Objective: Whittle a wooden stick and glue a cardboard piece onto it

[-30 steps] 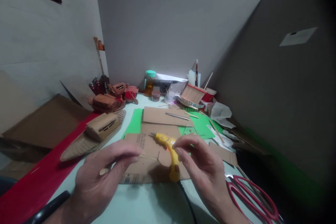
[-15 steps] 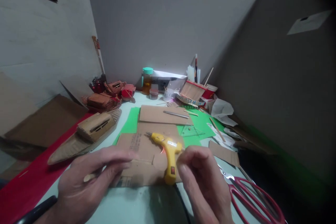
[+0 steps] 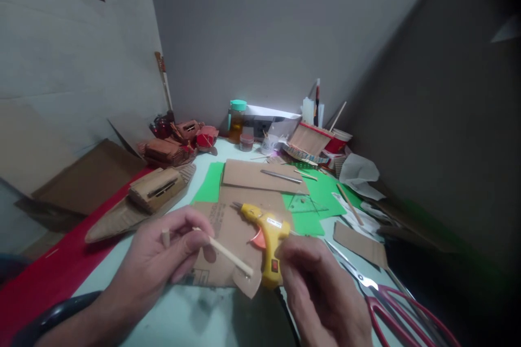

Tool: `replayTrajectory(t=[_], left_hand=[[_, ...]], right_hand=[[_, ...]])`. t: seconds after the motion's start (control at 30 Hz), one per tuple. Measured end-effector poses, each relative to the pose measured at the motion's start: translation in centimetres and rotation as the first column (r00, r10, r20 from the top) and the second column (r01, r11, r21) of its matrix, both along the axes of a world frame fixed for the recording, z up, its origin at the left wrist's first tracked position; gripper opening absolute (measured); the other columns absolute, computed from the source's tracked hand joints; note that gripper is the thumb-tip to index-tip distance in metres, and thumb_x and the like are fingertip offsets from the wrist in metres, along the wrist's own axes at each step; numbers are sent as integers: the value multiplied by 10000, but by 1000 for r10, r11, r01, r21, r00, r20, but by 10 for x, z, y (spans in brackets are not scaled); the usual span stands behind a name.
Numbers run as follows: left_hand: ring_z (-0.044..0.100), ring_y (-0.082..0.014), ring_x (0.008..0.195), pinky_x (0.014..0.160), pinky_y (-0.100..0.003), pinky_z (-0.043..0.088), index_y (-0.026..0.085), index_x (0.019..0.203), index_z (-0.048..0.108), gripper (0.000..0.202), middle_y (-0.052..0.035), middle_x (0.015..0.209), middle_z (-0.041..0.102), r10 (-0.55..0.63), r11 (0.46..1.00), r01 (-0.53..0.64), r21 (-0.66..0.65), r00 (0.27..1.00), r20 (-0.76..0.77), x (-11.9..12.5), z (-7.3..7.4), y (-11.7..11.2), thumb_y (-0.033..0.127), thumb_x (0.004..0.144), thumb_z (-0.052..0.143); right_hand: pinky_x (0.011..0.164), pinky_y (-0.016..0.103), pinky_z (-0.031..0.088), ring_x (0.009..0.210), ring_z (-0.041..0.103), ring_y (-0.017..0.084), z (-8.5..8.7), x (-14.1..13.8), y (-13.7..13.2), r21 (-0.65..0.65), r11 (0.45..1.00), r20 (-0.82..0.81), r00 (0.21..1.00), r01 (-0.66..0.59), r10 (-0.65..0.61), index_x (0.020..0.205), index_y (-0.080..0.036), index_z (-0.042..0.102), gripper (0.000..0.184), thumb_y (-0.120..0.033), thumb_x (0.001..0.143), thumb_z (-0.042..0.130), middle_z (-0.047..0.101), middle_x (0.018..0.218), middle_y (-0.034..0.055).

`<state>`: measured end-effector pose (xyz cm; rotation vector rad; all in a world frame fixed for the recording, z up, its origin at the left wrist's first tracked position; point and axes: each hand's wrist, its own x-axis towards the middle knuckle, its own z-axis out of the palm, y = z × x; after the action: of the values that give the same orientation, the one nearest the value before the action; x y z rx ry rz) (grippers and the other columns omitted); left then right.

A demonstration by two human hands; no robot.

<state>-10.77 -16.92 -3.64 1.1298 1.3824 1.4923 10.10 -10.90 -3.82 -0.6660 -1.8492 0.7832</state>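
Note:
My left hand (image 3: 163,260) is closed on a thin wooden stick (image 3: 226,254) with a small cardboard cut-out (image 3: 250,282) at its far end, held just above the table. A short wooden peg (image 3: 165,237) pokes up between its fingers. My right hand (image 3: 321,287) is at the lower middle with its fingers curled together, close to the handle of a yellow hot glue gun (image 3: 265,233). The gun stands on a sheet of brown cardboard (image 3: 228,227). Whether the right hand holds anything is hidden.
A cardboard model boat (image 3: 142,200) lies on the left beside red paper (image 3: 49,276). Green paper (image 3: 313,195), cardboard sheets, a clear set square and sticks lie behind. Red scissors (image 3: 399,309) rest at the lower right. Jars, cups and smaller models crowd the back wall.
My left hand has raised and turned the stick, so the cardboard piece at its end now shows. My right hand has dropped lower and nearer the glue gun handle. The camera has shifted slightly.

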Motion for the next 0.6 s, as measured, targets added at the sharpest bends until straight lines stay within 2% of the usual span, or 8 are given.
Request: replayTrajectory(t=[0.1, 0.2, 0.27, 0.37, 0.43, 0.5, 0.6], left_hand=[[328, -48, 437, 418, -156, 227, 219, 795, 673, 244, 30, 608, 633, -41, 999, 42, -22, 998, 52, 2, -2, -1, 437, 906, 689], [338, -60, 459, 422, -159, 225, 213, 778, 676, 235, 23, 596, 631, -25, 999, 27, -27, 998, 60, 4, -4, -3, 413, 902, 691], [357, -66, 469, 425, -160, 236, 217, 770, 681, 208, 27, 596, 625, -15, 1000, 15, -21, 999, 28, 5, -3, -4, 374, 906, 682], [426, -86, 503, 446, -166, 282, 226, 770, 692, 170, 25, 607, 633, -29, 999, 28, -43, 999, -24, 8, 0, -4, 331, 901, 667], [479, -97, 534, 477, -171, 325, 235, 766, 705, 137, 26, 614, 645, 7, 999, -9, -50, 999, -52, 11, 3, -3, 301, 880, 669], [519, -103, 560, 510, -176, 369, 247, 747, 714, 117, 34, 612, 642, 64, 997, -67, -39, 995, -76, 15, 6, -3, 261, 855, 671], [554, -119, 578, 532, -196, 410, 251, 736, 720, 119, 34, 602, 627, 81, 997, -83, -10, 992, -95, 19, 8, -4, 242, 840, 663]], right_hand=[[470, 237, 345, 635, 587, 139, 0, 0, 1, -76, 997, -23, 1000, -22, 20, 986, -289, 587, 137, -186, 1000, 497, 615, 799, -5], [449, 256, 279, 514, 445, 124, -3, -1, 0, -179, 984, -26, 1000, -3, -2, 952, -276, 576, 116, -232, 1018, 491, 531, 684, -33], [453, 265, 264, 498, 376, 128, -4, -1, 0, -202, 979, -5, 1000, 6, -8, 932, -266, 571, 140, -251, 1030, 473, 465, 642, -44], [551, 270, 378, 609, 463, 147, -1, 0, 0, -137, 990, 17, 1000, -23, 26, 938, -249, 548, 156, -254, 1043, 433, 525, 760, -6], [652, 290, 428, 710, 520, 165, 3, 2, 0, -85, 994, 23, 997, -72, 74, 940, -246, 528, 152, -230, 1041, 416, 546, 842, 14], [669, 295, 427, 770, 546, 178, 7, 4, 1, -67, 990, 30, 992, -121, 123, 911, -247, 517, 161, -206, 1032, 419, 529, 848, 15], [614, 283, 392, 797, 561, 186, 8, 6, 2, -84, 984, 30, 986, -159, 162, 856, -244, 504, 195, -205, 1028, 422, 511, 831, 13]])
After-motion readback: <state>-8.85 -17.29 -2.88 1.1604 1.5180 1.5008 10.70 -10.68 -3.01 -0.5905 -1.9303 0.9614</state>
